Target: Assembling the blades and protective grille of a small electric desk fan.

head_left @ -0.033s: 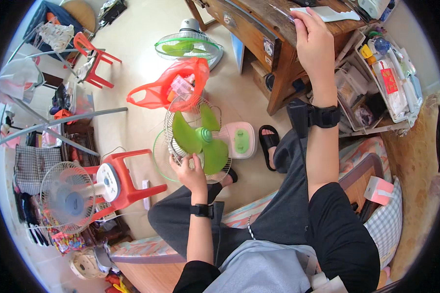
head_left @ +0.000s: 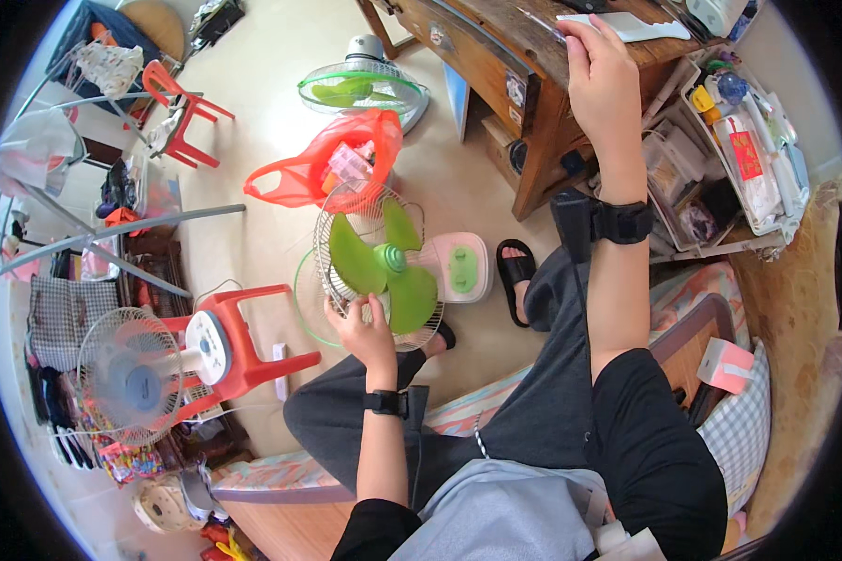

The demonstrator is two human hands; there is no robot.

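Observation:
In front of me stands a fan with green blades (head_left: 357, 257), a wire guard (head_left: 320, 245) behind them and a pale base with a green panel (head_left: 460, 268). My left hand (head_left: 360, 332) is at the near edge of the wire guard, its fingers curled on the wires beside the lower blade. My right hand (head_left: 601, 79) is raised over the corner of the wooden desk (head_left: 533, 47). Between its fingers is a slim screwdriver (head_left: 544, 25) with a thin shaft and a see-through purplish handle, partly hidden by the fingers. The shaft points away to the left.
A red plastic bag (head_left: 295, 168) with packages stands just beyond the fan. Farther off is another green fan (head_left: 360, 86). At left, a white fan (head_left: 140, 383) lies by a red stool (head_left: 253, 351). A white storage rack (head_left: 720, 178) stands at right. A white sheet (head_left: 631, 25) lies on the desk.

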